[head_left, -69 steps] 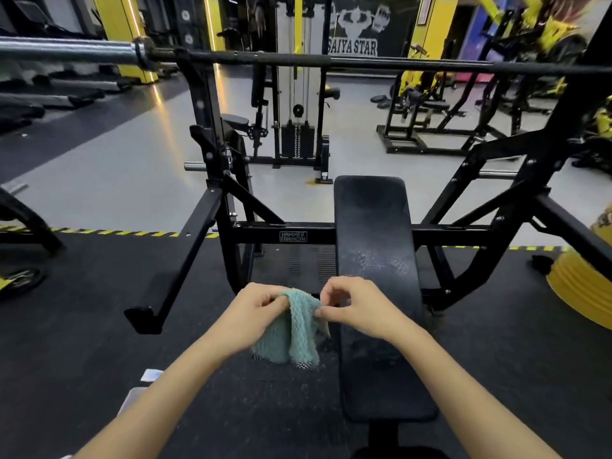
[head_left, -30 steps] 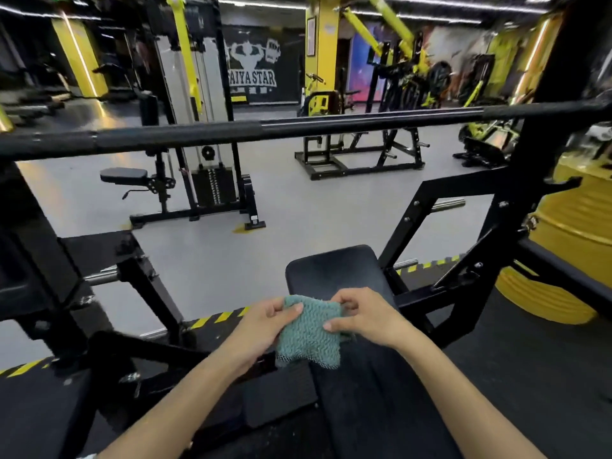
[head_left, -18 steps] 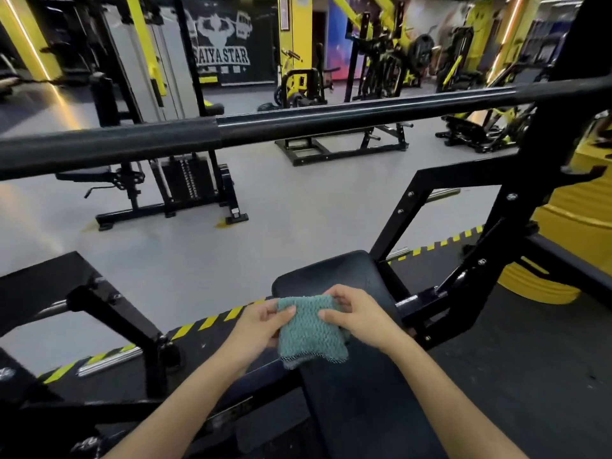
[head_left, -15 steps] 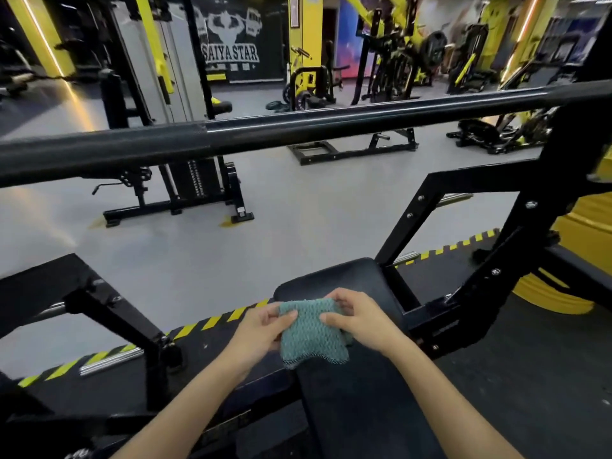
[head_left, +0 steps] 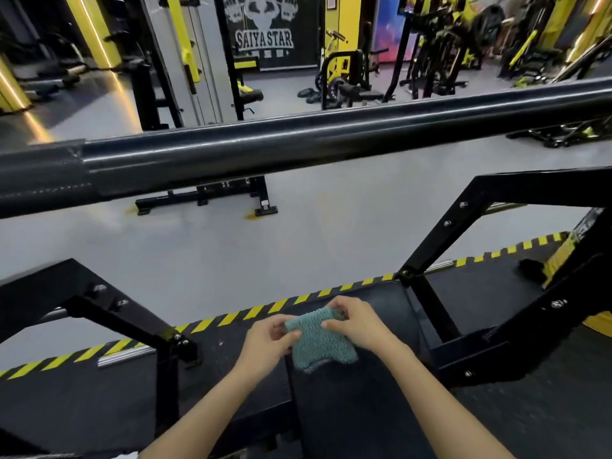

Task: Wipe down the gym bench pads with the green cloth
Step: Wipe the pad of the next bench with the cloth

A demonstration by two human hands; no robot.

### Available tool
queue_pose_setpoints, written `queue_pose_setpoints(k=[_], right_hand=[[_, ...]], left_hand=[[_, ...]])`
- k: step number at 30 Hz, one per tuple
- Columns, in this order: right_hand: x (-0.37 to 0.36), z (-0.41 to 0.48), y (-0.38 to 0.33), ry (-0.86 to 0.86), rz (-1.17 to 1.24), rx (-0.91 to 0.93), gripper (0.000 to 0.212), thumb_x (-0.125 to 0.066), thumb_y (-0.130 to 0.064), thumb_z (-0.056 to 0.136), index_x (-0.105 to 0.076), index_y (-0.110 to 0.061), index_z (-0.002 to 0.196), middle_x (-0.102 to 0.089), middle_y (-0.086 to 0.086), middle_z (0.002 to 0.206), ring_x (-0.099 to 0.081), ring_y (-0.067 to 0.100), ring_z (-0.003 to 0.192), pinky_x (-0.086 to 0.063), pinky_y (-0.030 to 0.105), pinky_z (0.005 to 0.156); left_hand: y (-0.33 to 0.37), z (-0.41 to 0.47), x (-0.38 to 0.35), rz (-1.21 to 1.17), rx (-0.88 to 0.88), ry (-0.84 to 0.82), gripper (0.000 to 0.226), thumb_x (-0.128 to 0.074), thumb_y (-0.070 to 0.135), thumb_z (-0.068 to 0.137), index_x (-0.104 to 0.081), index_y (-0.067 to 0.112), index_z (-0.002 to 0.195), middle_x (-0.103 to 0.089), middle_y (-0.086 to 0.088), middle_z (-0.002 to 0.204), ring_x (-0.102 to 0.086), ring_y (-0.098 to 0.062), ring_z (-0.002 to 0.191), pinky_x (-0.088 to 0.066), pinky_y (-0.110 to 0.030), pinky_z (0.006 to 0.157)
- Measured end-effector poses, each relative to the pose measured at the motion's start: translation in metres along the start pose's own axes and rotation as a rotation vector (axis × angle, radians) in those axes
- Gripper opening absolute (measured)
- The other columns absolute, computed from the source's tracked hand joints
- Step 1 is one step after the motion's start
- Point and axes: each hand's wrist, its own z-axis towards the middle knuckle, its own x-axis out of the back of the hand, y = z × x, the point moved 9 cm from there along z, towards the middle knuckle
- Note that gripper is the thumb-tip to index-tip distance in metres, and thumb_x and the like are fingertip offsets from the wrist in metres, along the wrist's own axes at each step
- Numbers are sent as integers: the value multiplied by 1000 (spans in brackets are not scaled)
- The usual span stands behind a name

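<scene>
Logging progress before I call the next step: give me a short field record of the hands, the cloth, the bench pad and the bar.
bench pad: black, runs away from the person
cloth: green, held over the pad's far end; contact with it unclear
left hand: pinches the cloth's left edge
right hand: pinches the cloth's top right edge
bar: black, crosses the view above the hands

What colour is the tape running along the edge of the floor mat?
Yellow and black diagonal stripes, on the tape across the floor beyond the bench; clearest in the head view.

"SAIYA STAR" on black wall banner [head_left: 265, 31]
</scene>
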Motion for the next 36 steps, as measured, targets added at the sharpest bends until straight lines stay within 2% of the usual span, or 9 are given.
queue_pose_setpoints(k=[3,6,10,14,17,23,27,31,36], right_hand=[[-5,16,7,20,-79,-21,27,-72,-31,83,-62,-20,105,-62,-1,108,-54,16,103,-42,28,79],[-7,26,9,39,-106,-21,21,-71,-32,83,-60,-23,99,-59,-4,102,-52,13,96,-41,29,76],[-5,33,16,113,-177,-29,23,-68,-32,86,-58,-21,105,-61,-2,107,-54,16,99,-46,34,85],[-2,6,5,461,-356,144,36,-62,-31,89,-55,-23,123,-55,-9,120,-48,13,116,-34,32,97],[-22,-23,-3,563,-434,310,38,-55,-22,85,-54,-24,123,-56,-10,123,-48,10,121,-30,37,105],[-49,-38,19,523,-443,309,42,-59,-15,82,-55,-27,123,-53,-13,127,-45,6,126,-31,49,108],[-48,-35,14,493,-505,346,47,-43,-19,87,-50,-25,133,-44,-8,146,-31,12,141,-20,46,115],[-74,-18,8,362,-616,373,59,-38,-25,94,-26,-21,152,-16,-6,161,-10,16,149,-11,46,117],[-88,-1,20,327,-680,318,58,-33,-35,98,-20,-25,154,-14,-10,161,-10,12,149,-13,49,115]], left_hand=[[-1,12,9,93,-52,104,29,-68,2,87,-72,31,86,-76,7,86,-71,-11,87,-58,-29,76],[3,18,11,186,-128,149,31,-69,3,86,-69,34,83,-72,24,83,-68,4,84,-50,-11,75],[9,19,13,254,-237,200,28,-68,3,86,-70,30,92,-72,24,87,-65,7,88,-48,-7,78],[6,7,13,400,-362,252,44,-67,4,87,-60,37,116,-58,26,118,-52,9,113,-35,-4,95],[-8,-3,8,510,-388,219,47,-64,6,90,-57,27,132,-46,22,137,-35,15,129,-21,-2,105],[-39,-16,-18,713,-364,17,64,-54,20,98,-21,32,151,-9,21,159,-1,7,146,-14,-27,122],[-44,-20,-25,878,-308,-34,73,-43,29,101,13,39,146,24,25,154,25,8,141,7,-24,118],[-48,-19,-23,995,-305,-8,76,-38,30,102,24,36,145,34,23,151,34,4,138,14,-26,116],[-53,-17,-22,1021,-335,-7,85,-37,30,99,37,38,139,41,23,149,34,5,138,17,-30,118]])
